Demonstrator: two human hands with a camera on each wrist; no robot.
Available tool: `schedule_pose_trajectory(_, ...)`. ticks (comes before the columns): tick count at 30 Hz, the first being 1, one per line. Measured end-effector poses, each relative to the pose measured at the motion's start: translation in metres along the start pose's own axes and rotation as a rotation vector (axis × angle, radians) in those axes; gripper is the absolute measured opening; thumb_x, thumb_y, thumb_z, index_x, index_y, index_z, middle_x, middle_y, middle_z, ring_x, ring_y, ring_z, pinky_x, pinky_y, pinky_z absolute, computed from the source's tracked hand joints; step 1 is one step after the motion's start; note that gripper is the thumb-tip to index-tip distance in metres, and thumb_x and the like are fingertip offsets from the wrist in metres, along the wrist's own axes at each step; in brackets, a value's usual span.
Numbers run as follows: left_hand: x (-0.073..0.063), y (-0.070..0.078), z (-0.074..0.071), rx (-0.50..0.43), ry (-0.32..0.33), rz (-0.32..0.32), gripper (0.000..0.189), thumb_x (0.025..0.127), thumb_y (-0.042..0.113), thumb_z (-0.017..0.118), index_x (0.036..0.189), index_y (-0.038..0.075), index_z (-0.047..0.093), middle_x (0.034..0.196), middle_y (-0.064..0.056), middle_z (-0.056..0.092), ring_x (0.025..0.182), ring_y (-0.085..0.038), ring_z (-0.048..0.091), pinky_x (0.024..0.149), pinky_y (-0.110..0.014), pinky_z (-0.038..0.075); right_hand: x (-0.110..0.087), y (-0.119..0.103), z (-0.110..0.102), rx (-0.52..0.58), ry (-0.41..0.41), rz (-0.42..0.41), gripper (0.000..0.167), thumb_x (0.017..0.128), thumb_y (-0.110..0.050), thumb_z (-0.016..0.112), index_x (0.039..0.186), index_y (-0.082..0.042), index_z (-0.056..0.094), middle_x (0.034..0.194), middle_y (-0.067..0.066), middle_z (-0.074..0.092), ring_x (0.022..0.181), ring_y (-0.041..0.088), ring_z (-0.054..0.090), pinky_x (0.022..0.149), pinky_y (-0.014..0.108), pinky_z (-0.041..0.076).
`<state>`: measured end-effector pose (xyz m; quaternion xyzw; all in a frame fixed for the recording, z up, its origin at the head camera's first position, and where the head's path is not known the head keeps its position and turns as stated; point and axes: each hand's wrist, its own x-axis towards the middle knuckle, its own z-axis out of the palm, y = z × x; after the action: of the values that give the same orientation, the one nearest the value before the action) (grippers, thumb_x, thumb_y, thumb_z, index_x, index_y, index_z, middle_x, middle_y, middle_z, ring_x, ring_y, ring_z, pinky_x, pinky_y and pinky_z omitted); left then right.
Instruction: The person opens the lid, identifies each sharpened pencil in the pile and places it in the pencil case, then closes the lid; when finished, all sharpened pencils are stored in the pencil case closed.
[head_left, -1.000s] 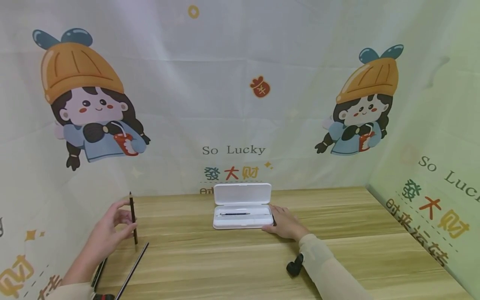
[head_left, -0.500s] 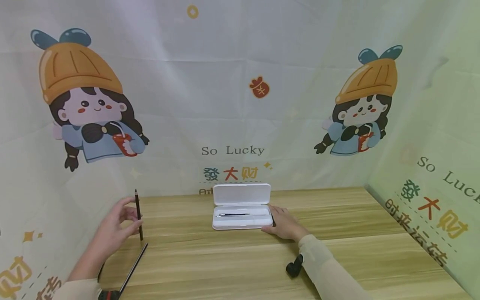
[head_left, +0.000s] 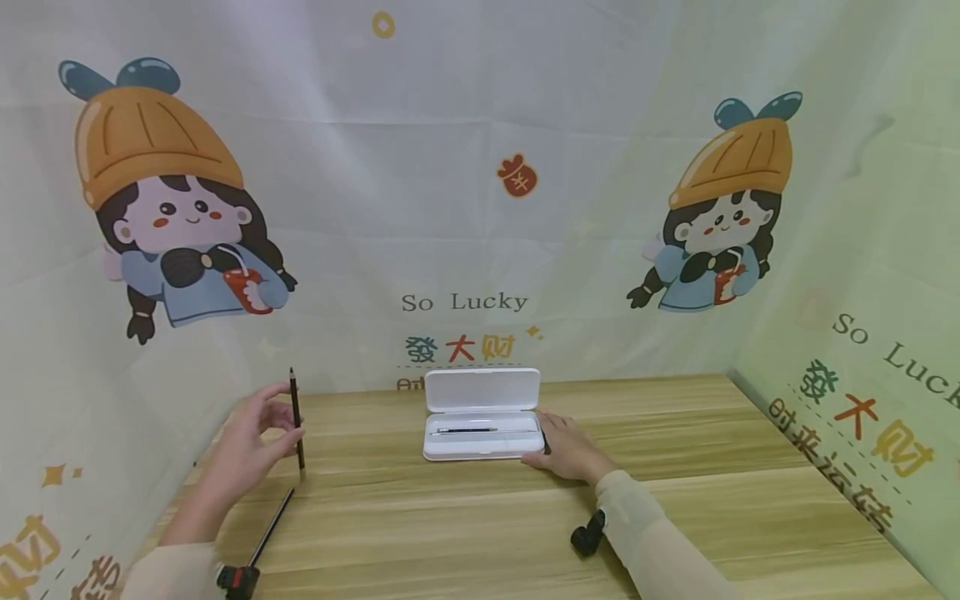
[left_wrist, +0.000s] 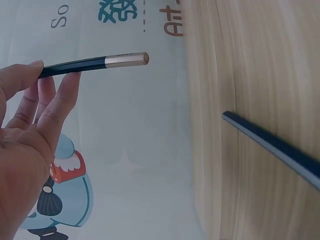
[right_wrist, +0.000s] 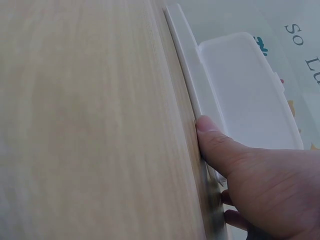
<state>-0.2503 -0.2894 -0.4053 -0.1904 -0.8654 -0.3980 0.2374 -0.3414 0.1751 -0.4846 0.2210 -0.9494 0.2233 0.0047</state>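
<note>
My left hand (head_left: 251, 442) pinches a dark pencil (head_left: 297, 425) between thumb and fingertips, holding it nearly upright over the left side of the table. In the left wrist view, the blunt end of this pencil has a pale band. My right hand (head_left: 572, 446) grips the right end of an open white pencil case (head_left: 483, 456), its thumb at the front corner. The right wrist view shows the thumb along the case's front edge, with the other fingers partly hidden. Inside the case lies a slim dark pencil or pen (head_left: 468, 430).
Another dark pencil (head_left: 272, 527) lies slanted on the wood-grain table (head_left: 420, 525), partly covered by the left wrist's black camera (head_left: 238, 581). A printed cloth (head_left: 360, 208) hangs behind and along both sides. The case's raised lid (head_left: 482, 390) stands close to the back cloth.
My left hand has moved right and slightly away from me, carrying the upright pencil toward the case. Its arm now covers the leftmost pencil on the table. My right hand stays at the case.
</note>
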Motion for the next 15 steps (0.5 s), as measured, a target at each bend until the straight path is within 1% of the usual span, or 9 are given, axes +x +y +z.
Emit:
schedule_pose_trajectory(4, 0.004, 0.004, 0.004, 0.004, -0.001, 0.006, 0.062, 0.090, -0.008, 0.071, 0.143, -0.004, 0.038, 0.101, -0.017, 0.061, 0.084, 0.001, 0.057, 0.061, -0.024, 0.058, 0.000, 0.000, 0.000, -0.006, -0.001, 0.009, 0.087, 0.094, -0.045, 0.071, 0.157, -0.001, 0.030, 0.156, 0.021, 0.039, 0.142, 0.043, 0.035, 0.110, 0.064, 0.034)
schedule_pose_trajectory(10, 0.008, 0.007, 0.010, 0.029, -0.007, 0.002, 0.062, 0.091, -0.005, 0.071, 0.143, -0.001, 0.039, 0.103, -0.015, 0.062, 0.086, 0.001, 0.058, 0.063, -0.024, 0.058, -0.001, 0.000, 0.001, -0.006, -0.005, 0.011, 0.086, 0.095, -0.045, 0.070, 0.158, -0.003, 0.030, 0.157, 0.020, 0.039, 0.142, 0.043, 0.035, 0.110, 0.064, 0.034)
schedule_pose_trajectory(15, 0.012, 0.009, 0.015, 0.011, -0.002, 0.014, 0.061, 0.091, -0.007, 0.071, 0.142, -0.002, 0.039, 0.101, -0.016, 0.061, 0.085, 0.000, 0.058, 0.063, -0.024, 0.058, -0.001, -0.001, 0.000, 0.000, -0.003, 0.011, 0.087, 0.095, -0.044, 0.070, 0.158, -0.002, 0.029, 0.157, 0.021, 0.038, 0.143, 0.043, 0.035, 0.111, 0.063, 0.034)
